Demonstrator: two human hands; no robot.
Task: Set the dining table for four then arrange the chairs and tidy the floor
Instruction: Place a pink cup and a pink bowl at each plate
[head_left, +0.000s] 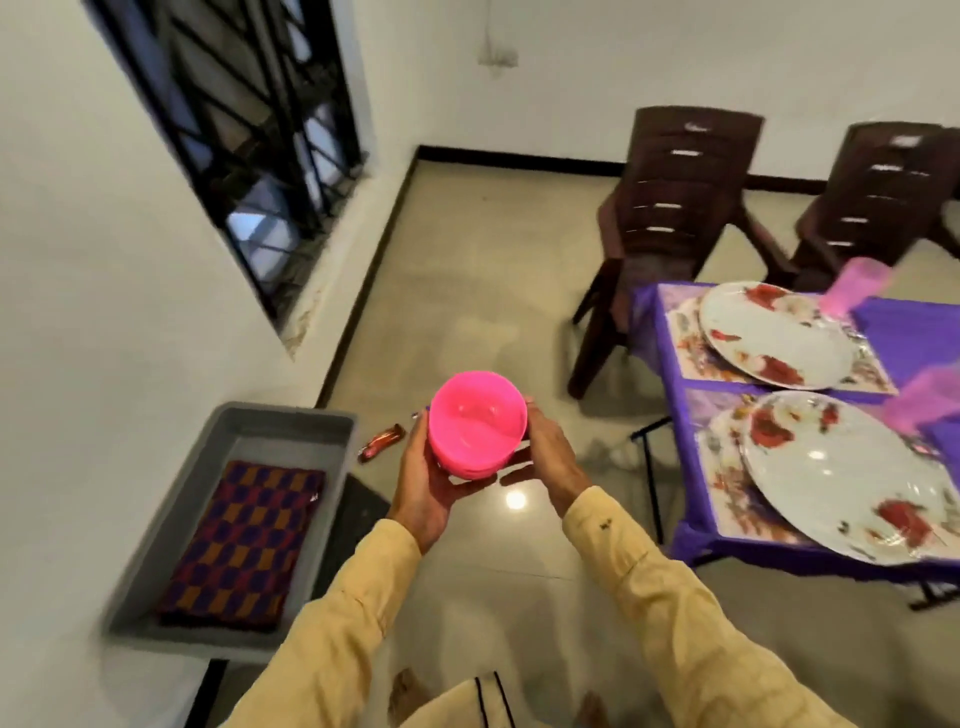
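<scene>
Pink bowls (475, 421), seemingly several nested in one stack, mouth-up, cupped between both hands above the floor. Curled under and round the stack's left side, palm up: the left hand (428, 483). Curled against the right side, fingertips beneath: the right hand (543, 457). Both closed on the stack, neither free for anything else.

Off to the right of the hands and reaching beyond them: the desk (904, 338), under a purple cloth. On it, a near plate (852, 478) about level with the hands and a far plate (774, 332) past it, each on a mat, with blurred pink cups (857, 286) alongside.

Probably calls for a carry to the right, with the right hand nearer the desk and likelier to lead. Being round, no long axis to line up, only mouths to keep upward.

Farther out: beyond the desk, two brown chairs (670, 208); left of the hands, a grey tub (291, 415) holding a chequered cloth (244, 540); just past the left hand, a wrapper (382, 441) on the floor.
</scene>
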